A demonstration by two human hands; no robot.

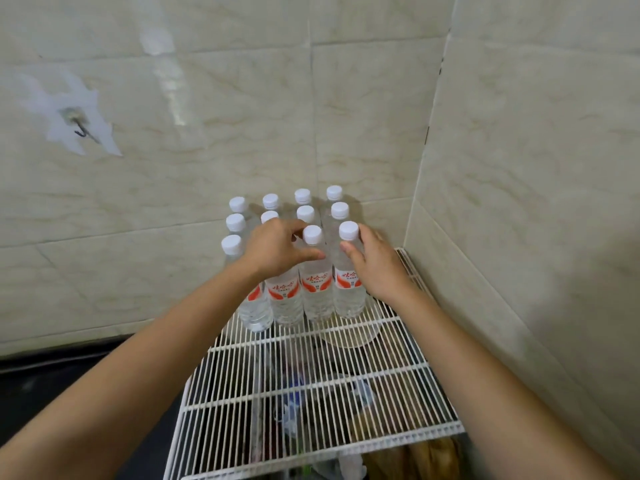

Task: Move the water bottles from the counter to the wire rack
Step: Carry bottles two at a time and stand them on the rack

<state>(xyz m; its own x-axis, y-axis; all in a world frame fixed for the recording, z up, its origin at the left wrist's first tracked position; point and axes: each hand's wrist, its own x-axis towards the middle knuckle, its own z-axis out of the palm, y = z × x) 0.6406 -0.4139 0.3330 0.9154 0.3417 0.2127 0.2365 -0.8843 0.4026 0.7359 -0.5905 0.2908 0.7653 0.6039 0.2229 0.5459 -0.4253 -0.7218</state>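
Observation:
Several clear water bottles with white caps and red-and-white labels stand in rows at the back of a white wire rack (311,386), in the tiled corner. My left hand (275,249) is closed over the top of the second bottle from the left in the front row (284,299); its cap is hidden, and my thumb lies across the neck of the third bottle (313,268). My right hand (375,268) wraps the shoulder of the front right bottle (348,292), with the thumb in front below its cap. All bottles are upright.
Tiled walls close in behind and to the right of the rack. The front half of the rack shelf holds nothing; bags and clutter show through the wires below. A dark counter edge (52,375) runs at lower left. A small hook (81,131) sticks out of the left wall.

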